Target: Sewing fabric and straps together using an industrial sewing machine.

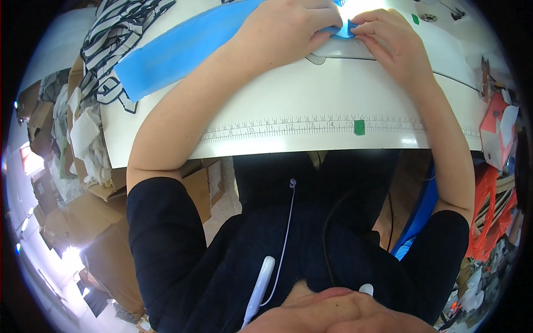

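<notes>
A long strip of blue fabric (177,53) lies flat on the white table, partly covered by my left forearm. My left hand (294,28) is at the far edge of the view, its thumb and fingers pinched on a small blue fabric edge (345,30). From the other side, the thumb and forefinger of my right hand (391,41) close on that same edge. Strong lamp glare washes out the spot just beyond the fingertips. Whether the small edge joins the long strip is hidden behind my left hand.
Black-and-white striped strips (114,41) are heaped at the table's far left. A ruler scale (288,129) with a green tape mark (360,127) runs along the near edge of the table. Cardboard boxes (114,261) stand left; a red plastic bag (484,216) hangs right.
</notes>
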`<state>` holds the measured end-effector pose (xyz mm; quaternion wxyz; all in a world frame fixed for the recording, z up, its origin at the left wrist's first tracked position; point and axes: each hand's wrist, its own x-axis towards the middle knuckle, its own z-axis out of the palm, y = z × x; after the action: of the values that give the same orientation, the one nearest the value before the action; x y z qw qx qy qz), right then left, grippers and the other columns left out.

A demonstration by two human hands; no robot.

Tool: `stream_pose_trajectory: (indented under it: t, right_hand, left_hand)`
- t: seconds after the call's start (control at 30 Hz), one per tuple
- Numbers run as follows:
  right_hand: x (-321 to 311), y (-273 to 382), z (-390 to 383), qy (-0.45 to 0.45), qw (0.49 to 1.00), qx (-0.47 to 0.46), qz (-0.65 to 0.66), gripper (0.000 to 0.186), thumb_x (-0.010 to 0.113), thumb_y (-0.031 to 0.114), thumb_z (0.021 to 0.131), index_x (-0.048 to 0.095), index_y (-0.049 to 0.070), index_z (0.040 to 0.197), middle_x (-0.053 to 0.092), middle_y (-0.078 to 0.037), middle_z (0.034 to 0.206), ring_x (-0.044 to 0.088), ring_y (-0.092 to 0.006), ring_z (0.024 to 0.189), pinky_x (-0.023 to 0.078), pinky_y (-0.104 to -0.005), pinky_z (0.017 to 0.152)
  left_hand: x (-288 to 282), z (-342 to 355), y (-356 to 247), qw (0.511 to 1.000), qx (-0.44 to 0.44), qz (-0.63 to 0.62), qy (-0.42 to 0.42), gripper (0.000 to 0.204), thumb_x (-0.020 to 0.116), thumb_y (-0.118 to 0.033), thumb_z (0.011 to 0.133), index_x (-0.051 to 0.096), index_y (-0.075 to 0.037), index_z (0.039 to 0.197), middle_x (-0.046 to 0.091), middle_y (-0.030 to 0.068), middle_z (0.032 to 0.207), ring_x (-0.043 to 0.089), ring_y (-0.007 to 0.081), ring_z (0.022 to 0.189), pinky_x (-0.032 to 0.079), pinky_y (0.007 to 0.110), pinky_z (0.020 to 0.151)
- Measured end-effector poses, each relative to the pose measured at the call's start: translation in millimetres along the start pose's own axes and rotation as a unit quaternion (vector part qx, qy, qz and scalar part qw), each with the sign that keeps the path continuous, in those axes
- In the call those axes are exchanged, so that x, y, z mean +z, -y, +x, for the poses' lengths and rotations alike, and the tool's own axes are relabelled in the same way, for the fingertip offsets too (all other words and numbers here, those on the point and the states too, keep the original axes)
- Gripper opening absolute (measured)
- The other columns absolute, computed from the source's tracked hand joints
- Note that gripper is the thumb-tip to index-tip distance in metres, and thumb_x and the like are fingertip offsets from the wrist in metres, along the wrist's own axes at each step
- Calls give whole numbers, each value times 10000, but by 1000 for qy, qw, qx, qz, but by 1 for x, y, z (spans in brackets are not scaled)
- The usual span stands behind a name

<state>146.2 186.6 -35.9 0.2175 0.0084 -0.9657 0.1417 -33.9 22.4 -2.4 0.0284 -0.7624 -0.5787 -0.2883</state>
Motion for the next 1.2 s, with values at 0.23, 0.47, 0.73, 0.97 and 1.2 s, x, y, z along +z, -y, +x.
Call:
stream_pose_trajectory:
  t: [0.23, 0.47, 0.73, 0.97, 1.2]
  right_hand:
    - [-3, 3, 4, 32, 999, -10, -7, 117, 633, 61, 865, 683, 62, 970, 633, -33, 1138, 584, -212, 1018, 484, -321, 889]
    - [-12, 23, 5, -9, 996, -63, -66, 233, 623, 21, 745, 688, 69, 964, 651, -28, 1072, 596, -223, 987, 455, -382, 877]
    - [-17, 36, 4, 4, 995, -36, -91, 310, 644, 15, 702, 685, 70, 1004, 642, -17, 1083, 597, -189, 995, 445, -362, 876]
    - [-17, 42, 2, 7, 995, -36, -96, 295, 626, 27, 727, 676, 34, 1018, 628, -16, 1051, 588, -170, 989, 440, -345, 864]
    - [-17, 48, 4, 6, 994, -28, -105, 269, 607, 23, 763, 681, 33, 1021, 634, -22, 1019, 589, -167, 998, 437, -339, 887]
  left_hand:
    - [-1, 1, 4, 999, 9, 31, 2, 77, 661, -79, 804, 670, -26, 859, 640, 107, 958, 615, 292, 956, 501, 384, 837]
    - [10, -6, 7, 998, -29, 29, -38, 98, 714, -151, 808, 708, -73, 866, 689, 40, 1000, 655, 231, 884, 543, 326, 760]
    - [16, -4, 3, 995, -73, 16, -61, 63, 725, -110, 782, 717, -88, 841, 679, 14, 1004, 635, 230, 947, 536, 337, 766]
    - [18, -3, 4, 994, -96, 19, -56, 59, 731, -119, 779, 703, -97, 826, 684, 10, 985, 640, 226, 940, 539, 336, 759]
    - [17, -2, 7, 993, -108, 25, -38, 71, 734, -124, 782, 698, -88, 831, 682, 22, 965, 644, 225, 936, 540, 339, 758]
